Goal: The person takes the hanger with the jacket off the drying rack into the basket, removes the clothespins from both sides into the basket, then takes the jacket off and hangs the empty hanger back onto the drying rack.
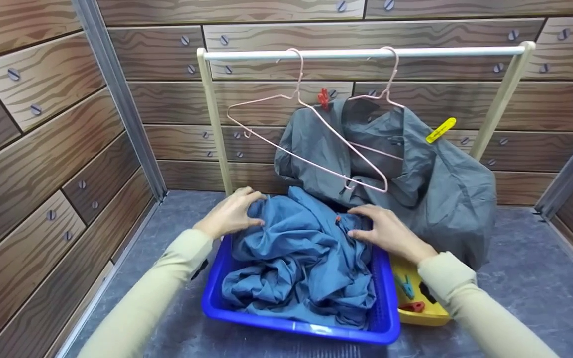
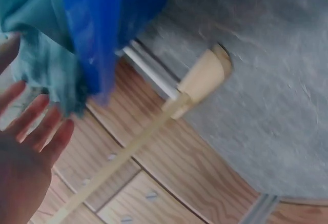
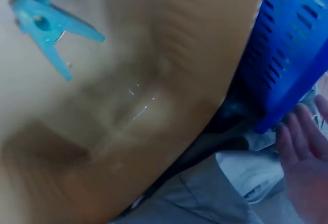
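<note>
Head view shows my left hand [image 1: 232,214] and right hand [image 1: 386,231] with fingers apart, gripping nothing, on either side of the crumpled blue cloth [image 1: 311,243] in the blue plastic basket [image 1: 296,326]. If I pull the cloth up fast, it might catch the thin pink hanger [image 1: 311,162] and knock it off the round white bar [image 1: 346,54].

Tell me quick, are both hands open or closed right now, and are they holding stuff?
Left hand: open, beside the blue cloth, holding nothing.
Right hand: open, near the blue basket, holding nothing.
</note>
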The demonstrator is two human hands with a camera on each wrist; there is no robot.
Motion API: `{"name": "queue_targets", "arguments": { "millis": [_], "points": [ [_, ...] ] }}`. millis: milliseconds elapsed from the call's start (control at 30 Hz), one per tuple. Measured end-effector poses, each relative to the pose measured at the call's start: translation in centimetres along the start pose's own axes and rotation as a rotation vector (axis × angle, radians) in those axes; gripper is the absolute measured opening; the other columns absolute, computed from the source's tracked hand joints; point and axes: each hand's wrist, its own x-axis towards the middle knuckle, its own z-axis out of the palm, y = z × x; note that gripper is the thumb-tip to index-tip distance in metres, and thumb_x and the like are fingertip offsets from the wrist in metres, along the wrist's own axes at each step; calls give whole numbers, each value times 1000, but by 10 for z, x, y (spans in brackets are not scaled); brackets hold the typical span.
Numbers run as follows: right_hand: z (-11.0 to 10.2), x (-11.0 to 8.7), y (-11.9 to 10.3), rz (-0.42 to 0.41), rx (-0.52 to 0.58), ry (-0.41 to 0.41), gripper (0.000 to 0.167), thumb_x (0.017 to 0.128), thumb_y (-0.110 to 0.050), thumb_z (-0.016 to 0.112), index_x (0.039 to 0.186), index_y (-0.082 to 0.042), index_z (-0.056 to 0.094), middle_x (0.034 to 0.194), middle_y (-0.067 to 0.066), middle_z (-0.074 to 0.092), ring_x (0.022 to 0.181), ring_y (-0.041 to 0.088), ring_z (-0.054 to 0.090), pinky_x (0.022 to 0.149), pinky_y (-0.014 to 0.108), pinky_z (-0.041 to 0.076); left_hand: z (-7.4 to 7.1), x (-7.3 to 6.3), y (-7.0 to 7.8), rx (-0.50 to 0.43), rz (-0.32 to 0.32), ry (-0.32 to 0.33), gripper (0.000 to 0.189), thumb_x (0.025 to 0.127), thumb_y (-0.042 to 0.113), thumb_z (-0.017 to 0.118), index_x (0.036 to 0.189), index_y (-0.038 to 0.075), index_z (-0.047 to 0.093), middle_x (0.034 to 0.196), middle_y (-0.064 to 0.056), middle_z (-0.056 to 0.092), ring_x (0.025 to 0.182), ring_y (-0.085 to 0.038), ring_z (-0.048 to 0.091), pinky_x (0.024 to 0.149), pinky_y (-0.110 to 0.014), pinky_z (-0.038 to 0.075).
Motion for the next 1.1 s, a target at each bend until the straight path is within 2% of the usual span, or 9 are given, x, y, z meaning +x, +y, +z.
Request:
{"name": "queue_targets", "arguments": {
  "millis": [100,200,300,500,633,800,933,1000,1100],
  "points": [
    [3,6,7,21,-23,-28,47,85,-30,78,125,-8,66,124,8,64,118,30,55,100,50,40,4,3,-9,30,-35,-108,57,77,24,85,128,11,63,126,-12,59,119,-32,54,98,-44,44],
    [6,11,11,-11,-65,-18,35,85,-20,78,117,-8,70,115,7,67,111,29,59,96,48,43,9,4,-16,27,-64,-151,52,80,18,83,128,10,65,127,-12,61,118,-31,57,98,-44,45],
    [9,14,12,-48,-121,24,24,85,-14,78,107,-8,73,106,6,68,102,28,61,90,46,46,14,5,-20,17,-76,-112,41,82,9,79,122,9,70,121,-12,65,119,-33,56,96,-44,46],
    [13,17,6,-87,-212,125,11,84,-7,77,95,-8,76,89,3,66,85,24,64,75,41,51,15,8,-23,38,-76,14,24,81,-2,73,101,10,79,106,-13,70,117,-35,58,92,-46,49],
    [14,18,2,-70,-194,169,9,84,-2,75,91,-8,76,86,1,66,80,22,65,71,39,53,14,10,-21,84,-44,67,23,78,-5,71,93,11,80,98,-6,74,105,-32,64,85,-47,52],
    [13,14,-7,-35,-117,218,8,84,-3,76,90,-9,77,86,1,69,80,21,66,73,40,52,16,6,-19,153,-3,101,20,79,-2,68,91,11,76,94,-7,72,90,-32,67,69,-50,53],
    [8,10,-16,-63,-12,270,9,84,-4,76,90,-11,77,87,-3,69,80,15,65,72,34,51,12,2,-19,71,-33,160,19,81,0,67,94,13,75,96,-6,72,88,-29,69,69,-49,53],
    [4,7,-20,-101,42,283,11,85,-4,76,92,-13,76,89,-5,69,83,12,65,74,29,51,8,0,-19,-22,-41,204,19,82,0,69,95,13,75,98,-6,72,94,-28,69,76,-47,53],
    [1,0,-21,-167,105,281,16,85,-3,76,94,-15,75,94,-10,70,88,10,65,80,22,49,1,-5,-17,-216,-24,242,18,82,-2,71,94,10,76,97,-5,73,101,-26,67,90,-40,50]
  ]
}}
